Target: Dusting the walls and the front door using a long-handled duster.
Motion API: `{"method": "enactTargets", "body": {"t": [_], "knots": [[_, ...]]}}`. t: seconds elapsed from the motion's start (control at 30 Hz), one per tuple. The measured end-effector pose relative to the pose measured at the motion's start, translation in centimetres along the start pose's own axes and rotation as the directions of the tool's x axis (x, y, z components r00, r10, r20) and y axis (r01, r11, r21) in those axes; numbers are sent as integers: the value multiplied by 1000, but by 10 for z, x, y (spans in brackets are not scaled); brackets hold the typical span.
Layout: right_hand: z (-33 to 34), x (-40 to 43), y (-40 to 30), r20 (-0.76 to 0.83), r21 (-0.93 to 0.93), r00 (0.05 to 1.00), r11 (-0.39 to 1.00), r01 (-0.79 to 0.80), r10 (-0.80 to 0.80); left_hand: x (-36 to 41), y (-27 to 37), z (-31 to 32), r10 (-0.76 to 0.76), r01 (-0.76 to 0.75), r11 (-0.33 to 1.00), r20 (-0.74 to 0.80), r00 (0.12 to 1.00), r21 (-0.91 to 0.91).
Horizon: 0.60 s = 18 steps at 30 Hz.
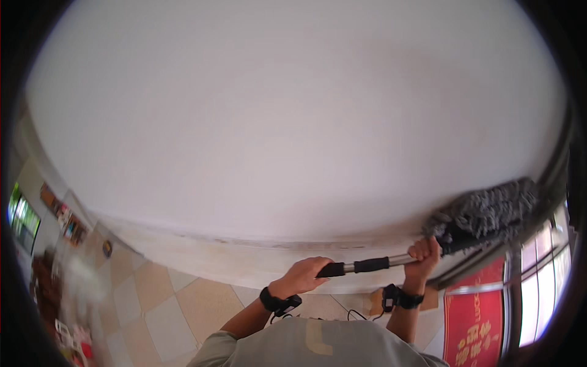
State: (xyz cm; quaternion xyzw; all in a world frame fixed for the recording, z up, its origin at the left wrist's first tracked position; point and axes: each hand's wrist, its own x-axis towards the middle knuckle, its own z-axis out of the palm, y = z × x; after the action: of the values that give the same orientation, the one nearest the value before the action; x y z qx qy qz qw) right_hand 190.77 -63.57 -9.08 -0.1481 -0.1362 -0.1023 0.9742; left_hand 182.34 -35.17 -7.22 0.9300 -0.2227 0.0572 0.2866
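Both of my hands grip a mop-like duster with a metal telescopic pole (401,260) and black foam sleeves. My left hand (305,275) is closed around the grip at the pole's lower end. Farther along, my right hand (424,257) holds the pole close under the head. The shaggy grey duster head (488,213) lies at the right, against or very near the white wall (284,137) and a dark frame (557,160). I cannot tell exactly where its strands touch. Each wrist wears a black strap with a small device.
A stained ledge (275,245) runs along the wall's lower part. Below are beige and white floor tiles (211,300). A red mat with writing (474,325) lies by a bright doorway (541,284) at right. A cardboard-coloured box (377,300) is near my right wrist; brown furniture (48,280) stands left.
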Motion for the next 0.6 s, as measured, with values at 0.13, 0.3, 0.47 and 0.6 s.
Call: {"method": "enactTargets", "body": {"t": [0.13, 0.3, 0.47, 0.6], "knots": [[46, -29, 6, -48, -170, 999, 985, -27, 19, -43, -5, 35, -110, 103, 989, -67, 992, -110], [87, -58, 53, 17, -290, 996, 954, -78, 87, -92, -36, 47, -201, 162, 959, -155, 967, -231], [117, -17, 113, 231, -351, 926, 913, -208, 299, -70, -70, 39, -300, 218, 922, -236, 924, -319], [131, -29, 140, 429, -447, 845, 888, -110, 320, -83, -84, 46, -354, 241, 880, -226, 908, -409]]}}
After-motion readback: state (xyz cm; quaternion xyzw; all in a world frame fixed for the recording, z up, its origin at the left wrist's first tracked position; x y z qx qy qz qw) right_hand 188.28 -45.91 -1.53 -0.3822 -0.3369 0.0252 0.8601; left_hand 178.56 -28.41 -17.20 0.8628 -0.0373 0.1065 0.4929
